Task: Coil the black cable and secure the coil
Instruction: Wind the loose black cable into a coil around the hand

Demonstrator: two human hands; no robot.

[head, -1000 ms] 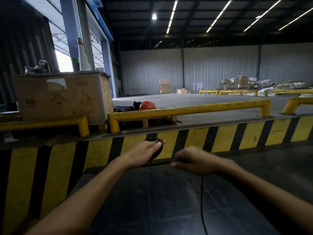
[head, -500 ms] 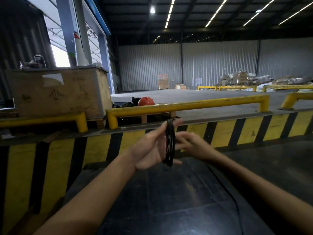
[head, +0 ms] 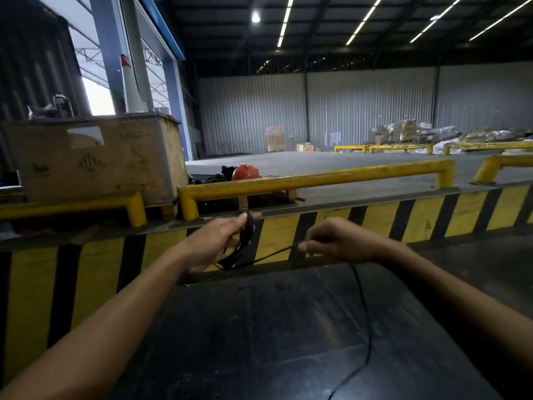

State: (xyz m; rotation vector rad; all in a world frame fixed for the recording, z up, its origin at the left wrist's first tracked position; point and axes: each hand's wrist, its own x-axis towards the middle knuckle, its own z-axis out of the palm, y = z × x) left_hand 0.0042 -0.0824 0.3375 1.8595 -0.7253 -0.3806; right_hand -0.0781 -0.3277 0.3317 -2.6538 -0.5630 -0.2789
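- Head view: a thin black cable [head: 244, 246] is seen partly gathered into a small bundle of loops, hung across the left hand [head: 215, 245] in front of the yellow-and-black striped barrier wall [head: 372, 223].
- The left hand is held with palm turned inward and fingers extended but loosely closed around the loops, apparently so that it serves as a former over which each new turn can be laid.
- One strand is stretched from the bottom of the bundle to the right hand [head: 336, 241], where it is pinched between thumb and fingertips; the tension is judged to keep the next loop even.
- Beyond the right hand, the loose remainder of the cable is trailed down over the dark flat work surface [head: 274, 336] towards the lower edge of the view, so a fair length is judged still uncoiled.
- No tie or fastening is visible on the coil, and securing is not yet done.
- Behind the barrier, a yellow tubular steel guard rail [head: 317, 179], an orange hard hat [head: 245, 172] and a large brown cardboard box [head: 95, 160] are placed well clear of the work.
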